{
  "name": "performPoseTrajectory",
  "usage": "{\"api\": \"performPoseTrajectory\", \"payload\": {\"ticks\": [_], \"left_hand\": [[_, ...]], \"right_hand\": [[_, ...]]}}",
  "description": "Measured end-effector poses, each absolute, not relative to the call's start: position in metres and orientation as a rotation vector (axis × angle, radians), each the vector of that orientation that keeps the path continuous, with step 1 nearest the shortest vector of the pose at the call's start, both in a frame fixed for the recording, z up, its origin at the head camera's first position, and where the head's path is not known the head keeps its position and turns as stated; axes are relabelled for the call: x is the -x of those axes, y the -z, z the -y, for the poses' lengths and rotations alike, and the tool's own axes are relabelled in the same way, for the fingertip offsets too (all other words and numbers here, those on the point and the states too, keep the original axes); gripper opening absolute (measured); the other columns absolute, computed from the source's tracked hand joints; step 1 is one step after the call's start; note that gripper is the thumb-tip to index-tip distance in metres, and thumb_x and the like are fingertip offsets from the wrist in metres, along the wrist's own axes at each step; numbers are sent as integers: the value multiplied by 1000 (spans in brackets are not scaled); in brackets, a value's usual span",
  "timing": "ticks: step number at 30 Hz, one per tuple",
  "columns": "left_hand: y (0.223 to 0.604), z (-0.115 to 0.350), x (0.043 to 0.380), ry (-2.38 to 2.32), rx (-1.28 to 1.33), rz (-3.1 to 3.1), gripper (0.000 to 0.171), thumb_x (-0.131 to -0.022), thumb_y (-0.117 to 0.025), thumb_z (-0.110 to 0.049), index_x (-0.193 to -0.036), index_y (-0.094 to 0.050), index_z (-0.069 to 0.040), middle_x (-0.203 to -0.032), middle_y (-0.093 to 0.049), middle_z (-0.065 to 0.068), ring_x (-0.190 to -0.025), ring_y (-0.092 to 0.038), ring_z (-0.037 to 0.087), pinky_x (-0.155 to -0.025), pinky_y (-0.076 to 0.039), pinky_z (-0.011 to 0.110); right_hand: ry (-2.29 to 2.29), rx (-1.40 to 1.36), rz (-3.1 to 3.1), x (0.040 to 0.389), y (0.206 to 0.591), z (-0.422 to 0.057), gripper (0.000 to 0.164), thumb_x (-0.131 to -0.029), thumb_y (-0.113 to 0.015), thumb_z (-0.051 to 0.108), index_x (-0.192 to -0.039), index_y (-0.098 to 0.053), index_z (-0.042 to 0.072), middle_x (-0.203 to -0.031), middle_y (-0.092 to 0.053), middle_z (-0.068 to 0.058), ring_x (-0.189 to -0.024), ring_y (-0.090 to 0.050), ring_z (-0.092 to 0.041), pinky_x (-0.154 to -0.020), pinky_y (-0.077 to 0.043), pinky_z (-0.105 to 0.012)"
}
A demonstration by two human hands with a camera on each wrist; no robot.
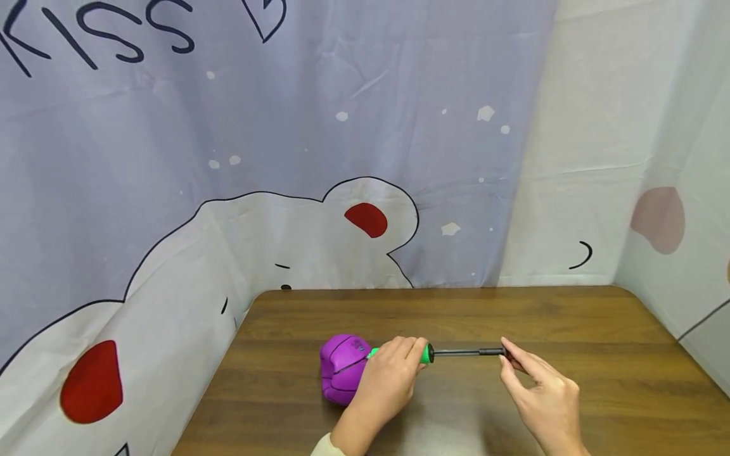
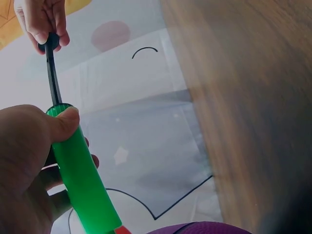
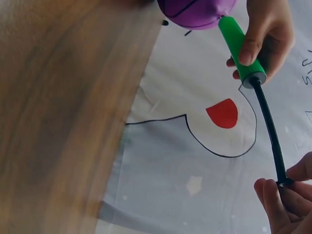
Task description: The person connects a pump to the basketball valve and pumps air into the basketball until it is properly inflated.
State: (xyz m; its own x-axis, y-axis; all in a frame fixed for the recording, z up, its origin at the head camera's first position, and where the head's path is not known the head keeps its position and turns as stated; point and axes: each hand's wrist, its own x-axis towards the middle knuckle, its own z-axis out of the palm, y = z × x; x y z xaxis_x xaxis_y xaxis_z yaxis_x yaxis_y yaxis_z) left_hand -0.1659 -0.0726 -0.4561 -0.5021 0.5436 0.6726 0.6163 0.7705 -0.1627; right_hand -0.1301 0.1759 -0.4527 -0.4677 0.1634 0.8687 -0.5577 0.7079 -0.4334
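A purple ball [image 1: 341,373] with black seam lines and a dented, partly sunken side sits on the left part of the table. My left hand [image 1: 389,375] wraps round the green barrel of a ball pump [image 2: 87,180], the thumb lying along it. The barrel's far end points at the ball and meets it in the right wrist view. From the other end the dark plunger rod [image 3: 267,119] is drawn well out to the right. My right hand [image 1: 544,396] pinches the small black handle at the rod's end between thumb and fingers.
The brown wooden table [image 1: 593,354] lies under both hands, and the pump is held above its surface. A printed cloth [image 1: 456,158] with cartoon shapes hangs behind the table and along both sides.
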Motion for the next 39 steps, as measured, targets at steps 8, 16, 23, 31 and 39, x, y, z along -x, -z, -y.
{"api": "performPoseTrajectory", "payload": {"ticks": [8, 16, 23, 31, 39], "left_hand": [[463, 60, 166, -9, 854, 2150, 27, -87, -74, -23, -109, -66, -9, -99, -68, -2, -90, -64, 14, -85, -56, 26], [470, 51, 162, -72, 849, 2124, 15, -87, -67, -14, -103, -66, -12, -94, -67, -4, -86, -62, 13, -84, -55, 26], [470, 53, 163, -16, 819, 2180, 26, -81, -72, -13, -106, -65, -14, -96, -67, -6, -89, -64, 11, -87, -54, 24], [466, 61, 166, -6, 773, 2251, 35, -80, -77, -13, -112, -63, -13, -102, -68, -4, -93, -64, 13, -92, -54, 27], [461, 66, 167, 4, 774, 2241, 35, -83, -78, -21, -114, -64, -13, -104, -68, -4, -91, -64, 14, -90, -55, 27]], "right_hand": [[-864, -311, 1824, 133, 470, -153, 30, -72, -74, 1, -101, -81, 5, -88, -78, -7, -71, -71, 1, -78, -47, -1], [-920, -367, 1937, 136, 487, -121, 36, -67, -82, -9, -101, -79, 1, -83, -78, -7, -63, -72, -9, -61, -54, -9], [-992, -268, 2006, 135, 479, -136, 35, -68, -81, -9, -100, -80, 5, -83, -77, -9, -66, -69, 4, -47, -48, -9], [-1028, -79, 2045, 131, 466, -165, 32, -75, -77, -4, -103, -81, 10, -89, -77, -9, -76, -55, 25, -31, -23, -11], [-1007, -75, 2046, 130, 459, -171, 32, -76, -78, -3, -105, -81, 11, -91, -77, -10, -79, -56, 27, -39, -38, -10]]}}
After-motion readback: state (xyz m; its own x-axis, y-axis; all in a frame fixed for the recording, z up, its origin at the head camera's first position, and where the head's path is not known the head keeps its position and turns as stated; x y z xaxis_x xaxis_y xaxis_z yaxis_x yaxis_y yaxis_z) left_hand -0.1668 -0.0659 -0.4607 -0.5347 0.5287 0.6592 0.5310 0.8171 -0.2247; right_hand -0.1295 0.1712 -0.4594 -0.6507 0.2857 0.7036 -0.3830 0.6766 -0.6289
